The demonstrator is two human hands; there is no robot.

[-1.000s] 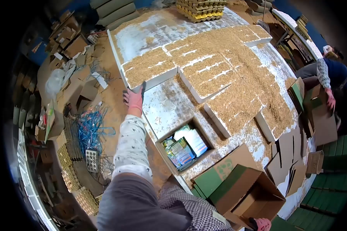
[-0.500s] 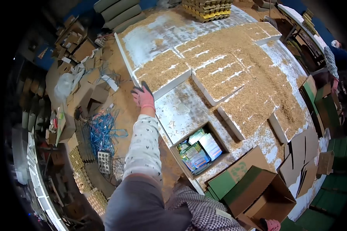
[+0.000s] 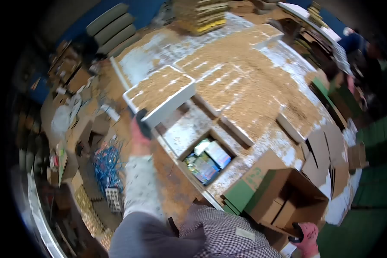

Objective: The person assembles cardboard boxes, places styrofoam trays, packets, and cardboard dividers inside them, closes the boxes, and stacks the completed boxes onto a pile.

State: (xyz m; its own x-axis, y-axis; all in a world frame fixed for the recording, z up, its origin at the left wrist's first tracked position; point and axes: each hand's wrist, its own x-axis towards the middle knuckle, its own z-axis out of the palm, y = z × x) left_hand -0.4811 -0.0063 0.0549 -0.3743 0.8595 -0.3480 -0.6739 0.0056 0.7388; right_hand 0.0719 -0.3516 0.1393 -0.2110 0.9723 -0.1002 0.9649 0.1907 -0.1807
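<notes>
My left hand [image 3: 141,129], in a pink and black glove, grips the near left corner of a white tray [image 3: 170,103] topped with sawdust-like material. That tray is raised and tilted above the table. At the lower right my right hand [image 3: 306,238], gloved alike, has its fingers curled on the near edge of an empty open cardboard box [image 3: 296,202]. Between the hands, a smaller box [image 3: 196,184] holds colourful printed packets [image 3: 206,161].
More filled white trays [image 3: 241,94] stand on the table [image 3: 182,133]. Flattened cardboard [image 3: 327,150] lies right, egg trays [image 3: 202,17] are stacked at the back, and blue straps [image 3: 107,165] lie on the left floor. Another person [image 3: 352,45] bends at the far right.
My left hand has taken hold of the tray's corner and the tray has risen off the table. My right hand shows more fully at the box edge. The view has shifted.
</notes>
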